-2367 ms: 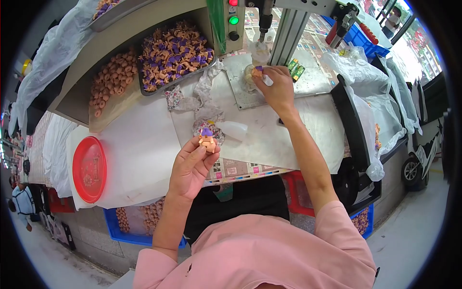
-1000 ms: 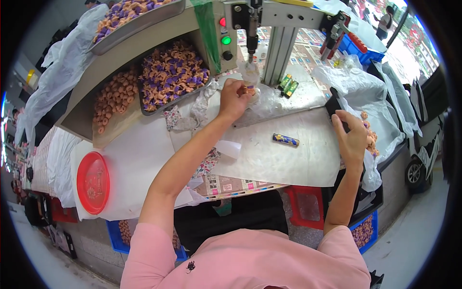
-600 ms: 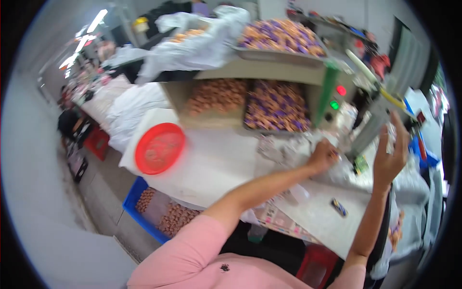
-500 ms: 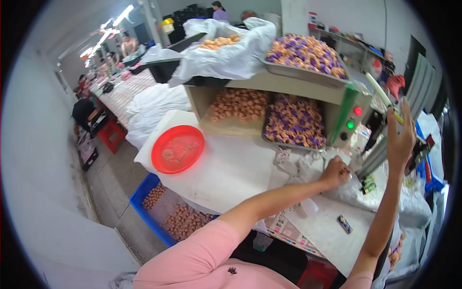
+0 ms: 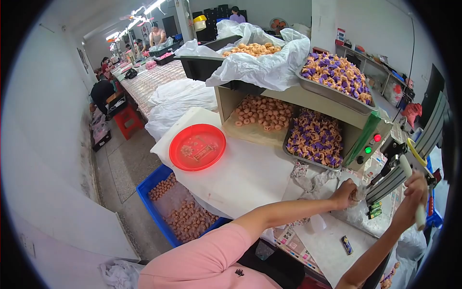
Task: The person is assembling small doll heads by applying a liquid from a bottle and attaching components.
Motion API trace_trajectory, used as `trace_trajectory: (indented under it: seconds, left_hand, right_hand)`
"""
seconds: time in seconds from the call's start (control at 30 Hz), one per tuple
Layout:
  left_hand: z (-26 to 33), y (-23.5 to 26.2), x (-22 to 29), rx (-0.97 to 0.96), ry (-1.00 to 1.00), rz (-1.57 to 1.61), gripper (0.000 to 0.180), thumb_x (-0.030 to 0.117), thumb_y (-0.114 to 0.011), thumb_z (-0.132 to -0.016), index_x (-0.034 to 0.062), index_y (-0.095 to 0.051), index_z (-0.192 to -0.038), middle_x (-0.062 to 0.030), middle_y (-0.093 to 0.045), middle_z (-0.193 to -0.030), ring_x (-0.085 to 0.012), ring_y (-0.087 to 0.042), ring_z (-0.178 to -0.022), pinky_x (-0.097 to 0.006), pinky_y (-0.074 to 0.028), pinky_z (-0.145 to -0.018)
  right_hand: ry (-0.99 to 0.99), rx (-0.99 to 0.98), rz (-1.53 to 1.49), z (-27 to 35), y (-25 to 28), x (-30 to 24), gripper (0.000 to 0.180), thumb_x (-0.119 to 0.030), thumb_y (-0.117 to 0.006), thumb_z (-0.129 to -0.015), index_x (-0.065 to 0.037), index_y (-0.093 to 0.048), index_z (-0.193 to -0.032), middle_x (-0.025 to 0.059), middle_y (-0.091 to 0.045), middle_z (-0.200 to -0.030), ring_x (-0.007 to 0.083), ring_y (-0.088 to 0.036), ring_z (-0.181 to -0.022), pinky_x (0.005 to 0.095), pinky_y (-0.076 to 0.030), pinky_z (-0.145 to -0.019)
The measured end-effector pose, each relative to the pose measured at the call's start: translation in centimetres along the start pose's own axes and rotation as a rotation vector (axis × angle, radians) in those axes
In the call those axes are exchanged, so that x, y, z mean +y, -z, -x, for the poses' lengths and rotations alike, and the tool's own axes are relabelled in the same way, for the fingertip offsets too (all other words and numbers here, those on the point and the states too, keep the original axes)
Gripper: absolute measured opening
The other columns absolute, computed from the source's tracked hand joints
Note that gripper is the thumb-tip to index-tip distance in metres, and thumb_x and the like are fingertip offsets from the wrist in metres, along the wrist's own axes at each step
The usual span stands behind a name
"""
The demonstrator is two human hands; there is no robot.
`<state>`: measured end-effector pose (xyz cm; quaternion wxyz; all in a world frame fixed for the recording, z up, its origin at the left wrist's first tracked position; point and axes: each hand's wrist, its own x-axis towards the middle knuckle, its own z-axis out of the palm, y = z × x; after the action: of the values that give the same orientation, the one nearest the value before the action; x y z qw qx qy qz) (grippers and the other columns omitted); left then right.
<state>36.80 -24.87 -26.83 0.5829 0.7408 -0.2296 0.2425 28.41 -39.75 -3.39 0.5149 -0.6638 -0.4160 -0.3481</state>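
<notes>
My right hand (image 5: 414, 203) is wrapped round the pale lever handle (image 5: 405, 165) of a bench press, and the handle's end sticks out below my fist. The press's metal column (image 5: 385, 187) leans at the right of the bench. By the foot of the column, my left hand (image 5: 344, 194) is closed with the fingertips at a clear plastic piece (image 5: 358, 193). What the left fingers pinch is mostly hidden. Right beside the foot lie green batteries (image 5: 375, 210), and nearer to me is a dark blue and yellow small packet or battery (image 5: 347, 244).
A beige box-shaped shelf (image 5: 308, 100) holds round peach-coloured pieces (image 5: 263, 111) and a metal tray of purple-and-peach pieces (image 5: 315, 137). Another such tray (image 5: 337, 74) sits on top. A red plate (image 5: 197, 147) lies left, above a blue crate (image 5: 155, 208). Co-workers sit far back.
My right hand has come down from an open, raised position beside the lever and now grips it; the lever is lower. The left hand stays at the press foot. The view has shifted.
</notes>
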Motion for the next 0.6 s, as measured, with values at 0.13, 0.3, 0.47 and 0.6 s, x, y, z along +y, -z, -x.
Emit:
trace_trajectory:
  seconds: [0.13, 0.3, 0.47, 0.6]
  left_hand:
    - [0.7, 1.2, -0.1, -0.102, 0.14, 0.134, 0.023, 0.001, -0.068, -0.065, 0.0036, -0.057, -0.085, -0.0132, -0.049, -0.093, -0.0305, -0.053, -0.088, -0.035, -0.046, -0.076]
    - [2.1, 3.2, 0.5, -0.163, 0.154, 0.047, 0.031, 0.0, -0.065, -0.068, 0.0045, -0.058, -0.098, -0.0116, -0.047, -0.101, -0.0271, -0.052, -0.092, -0.034, -0.046, -0.077]
    - [3.2, 8.8, 2.2, -0.149, 0.171, 0.007, 0.029, -0.001, -0.062, -0.071, 0.0068, -0.058, -0.098, -0.0104, -0.047, -0.103, -0.0256, -0.05, -0.097, -0.033, -0.046, -0.078]
    - [3.2, 13.7, 2.2, -0.04, 0.052, -0.129, 0.03, -0.002, -0.062, -0.071, 0.0074, -0.058, -0.1, -0.0103, -0.047, -0.104, -0.0261, -0.049, -0.101, -0.034, -0.044, -0.082]
  right_hand:
    - [0.094, 0.114, 0.277, 1.3, -2.4, -1.1, 0.031, -0.028, -0.051, -0.096, -0.004, -0.051, -0.076, 0.0088, -0.056, -0.081, 0.0266, -0.055, -0.101, 0.0479, -0.032, -0.105]
    - [0.11, -0.013, 0.445, 2.1, -2.2, -2.5, 0.029, -0.026, -0.05, -0.096, -0.003, -0.052, -0.078, 0.0143, -0.063, -0.098, 0.0331, -0.053, -0.114, 0.0503, -0.03, -0.106]
    - [0.019, -0.046, 0.472, 6.4, -2.8, -1.9, 0.042, -0.032, -0.049, -0.094, 0.003, -0.054, -0.117, 0.0217, -0.051, -0.13, 0.0364, -0.045, -0.125, 0.0475, -0.029, -0.107]
    - [-0.074, 0.164, 0.547, 6.7, -4.5, -2.8, 0.052, -0.03, -0.046, -0.096, 0.003, -0.04, -0.135, 0.0193, -0.049, -0.134, 0.0302, -0.043, -0.127, 0.0403, -0.029, -0.107]
